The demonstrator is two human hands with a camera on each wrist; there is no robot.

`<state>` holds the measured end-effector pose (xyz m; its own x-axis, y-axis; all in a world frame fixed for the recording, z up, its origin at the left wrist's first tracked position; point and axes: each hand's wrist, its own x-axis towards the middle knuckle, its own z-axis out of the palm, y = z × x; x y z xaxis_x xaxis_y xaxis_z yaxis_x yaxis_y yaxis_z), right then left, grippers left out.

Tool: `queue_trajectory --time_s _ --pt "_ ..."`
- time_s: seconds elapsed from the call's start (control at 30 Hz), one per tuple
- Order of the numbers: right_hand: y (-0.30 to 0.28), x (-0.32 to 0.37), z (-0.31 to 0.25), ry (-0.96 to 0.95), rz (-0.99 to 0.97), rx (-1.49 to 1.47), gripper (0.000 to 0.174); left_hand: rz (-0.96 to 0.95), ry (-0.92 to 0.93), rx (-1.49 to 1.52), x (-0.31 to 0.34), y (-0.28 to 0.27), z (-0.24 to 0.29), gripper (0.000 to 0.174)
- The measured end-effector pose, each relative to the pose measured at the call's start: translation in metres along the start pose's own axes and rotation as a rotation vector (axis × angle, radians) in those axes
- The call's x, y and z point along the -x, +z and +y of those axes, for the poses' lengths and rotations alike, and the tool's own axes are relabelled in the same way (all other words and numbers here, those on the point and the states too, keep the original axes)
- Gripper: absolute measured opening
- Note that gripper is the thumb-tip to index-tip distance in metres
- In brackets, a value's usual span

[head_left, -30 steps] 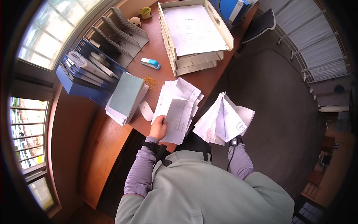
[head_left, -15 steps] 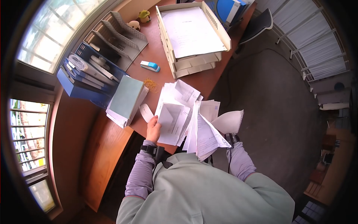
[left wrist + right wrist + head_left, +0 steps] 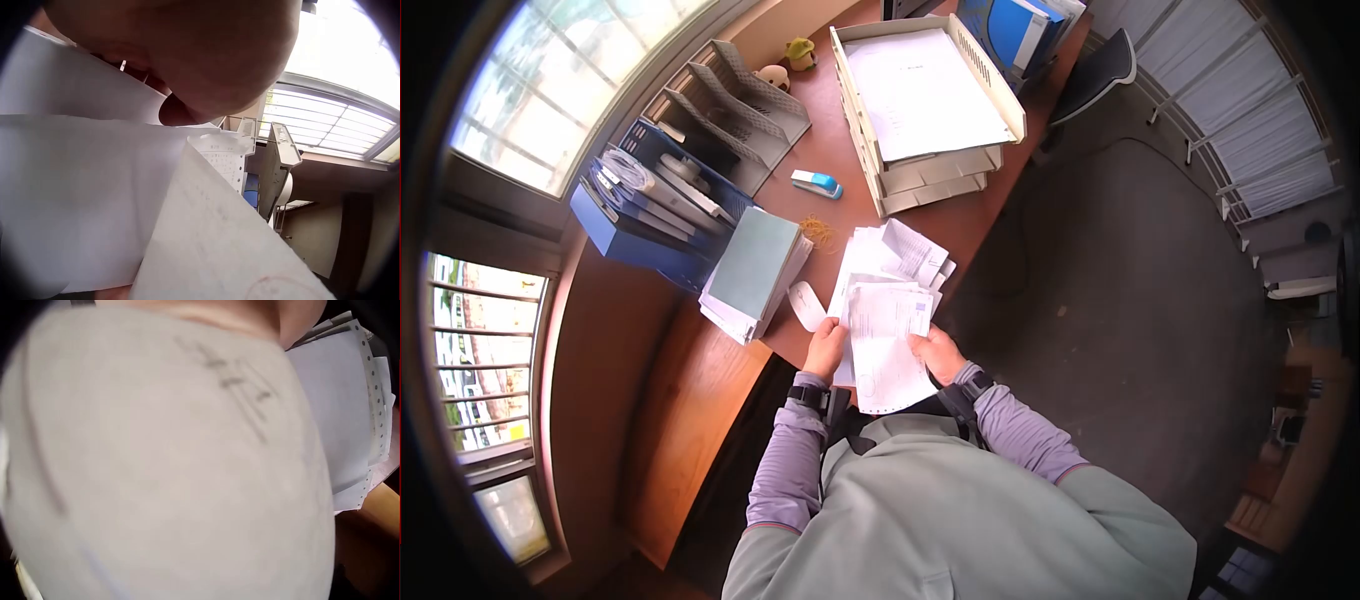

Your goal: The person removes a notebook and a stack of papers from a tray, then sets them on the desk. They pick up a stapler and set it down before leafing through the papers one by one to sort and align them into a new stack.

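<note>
A bundle of printed papers [image 3: 885, 345] is held near the desk's front edge. My left hand [image 3: 826, 345] grips its left side, with the thumb over the edge of the sheets in the left wrist view. On the other side my right hand [image 3: 940, 352] holds the bundle, thumb on top. Behind it, more loose papers [image 3: 918, 252] fan out over the desk. Close to the right wrist camera, a pale sheet with handwriting [image 3: 175, 444] hides most of the right fingers. Punched holes line the edge of other sheets [image 3: 369, 394] there.
Left of the papers are a white mouse [image 3: 806, 306] and a green-covered stack [image 3: 757, 264]. Rubber bands [image 3: 817, 233] and a blue stapler [image 3: 816, 184] lie further back. A letter tray [image 3: 935, 190], a blue file holder [image 3: 600, 225] and a grey file rack [image 3: 785, 130] stand around.
My right hand has brought its fanned papers leftward from beyond the desk edge onto those at my left hand. The sheets now lie together, flatter. My left hand has barely moved.
</note>
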<state>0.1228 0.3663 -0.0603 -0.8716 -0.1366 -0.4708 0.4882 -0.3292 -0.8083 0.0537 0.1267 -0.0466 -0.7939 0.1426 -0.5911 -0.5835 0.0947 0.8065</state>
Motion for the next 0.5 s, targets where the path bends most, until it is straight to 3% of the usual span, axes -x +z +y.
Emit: queue_trajectory --time_s 0.17,0.3,0.37,0.5 --pt "0.010 -0.001 -0.003 0.011 0.051 -0.034 0.033 0.036 0.036 -0.013 0.006 0.009 0.009 0.037" --pt "0.022 0.000 -0.003 -0.162 0.160 0.114 0.032 -0.055 0.068 -0.079 0.003 0.010 0.006 0.044" --pt "0.025 0.001 -0.003 -0.355 0.316 0.508 0.030 -0.077 0.038 0.138 0.002 0.007 0.003 0.047" --pt "0.036 0.010 -0.015 -0.343 0.362 0.624 0.028 -0.077 0.098 0.060 0.002 0.007 0.002 0.054"
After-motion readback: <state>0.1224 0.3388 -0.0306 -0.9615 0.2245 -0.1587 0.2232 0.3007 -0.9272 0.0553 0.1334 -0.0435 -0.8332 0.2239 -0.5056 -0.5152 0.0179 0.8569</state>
